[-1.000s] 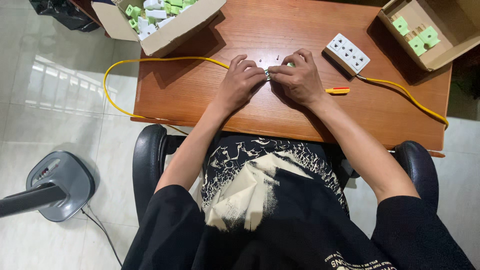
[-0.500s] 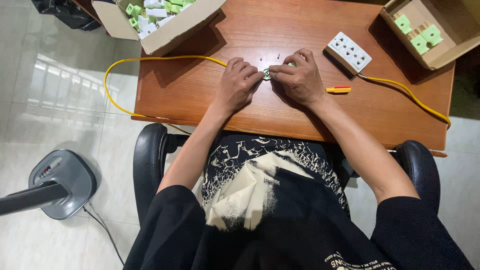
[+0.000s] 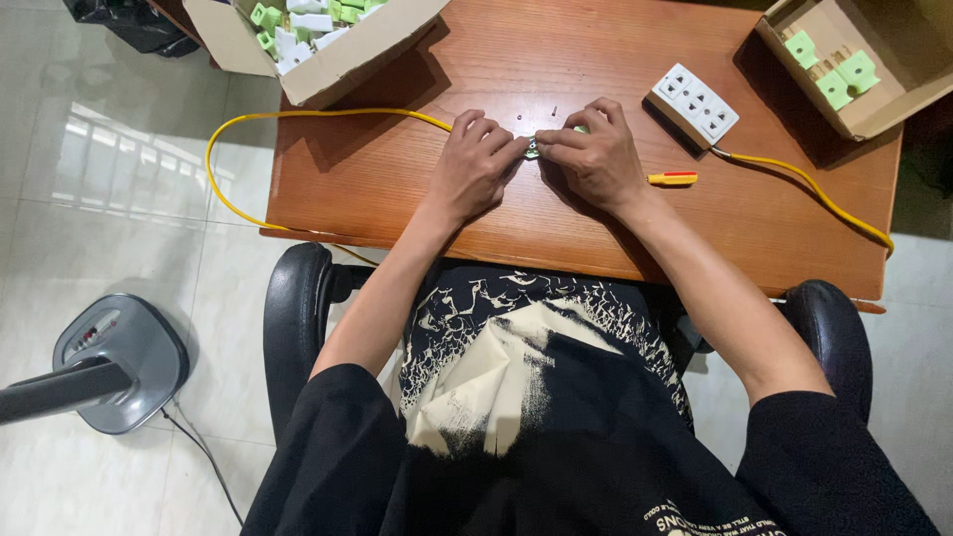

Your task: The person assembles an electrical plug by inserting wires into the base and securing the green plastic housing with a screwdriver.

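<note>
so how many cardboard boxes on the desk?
2. One cardboard box at the desk's far left corner, holding green and white parts; the other cardboard box at the far right corner, with two green parts visible. Both run out of frame.

Reddish-brown wooden table [image 3: 417, 189], bright yellow cable [image 3: 298, 113], white socket block [image 3: 694, 101], yellow and red screwdriver [image 3: 673, 179], brown cardboard boxes [image 3: 338, 69] of green and white parts [image 3: 288, 20], black shirt [image 3: 536, 397] with cream print, grey fan base [image 3: 119, 362], black chair [image 3: 298, 328].
</note>
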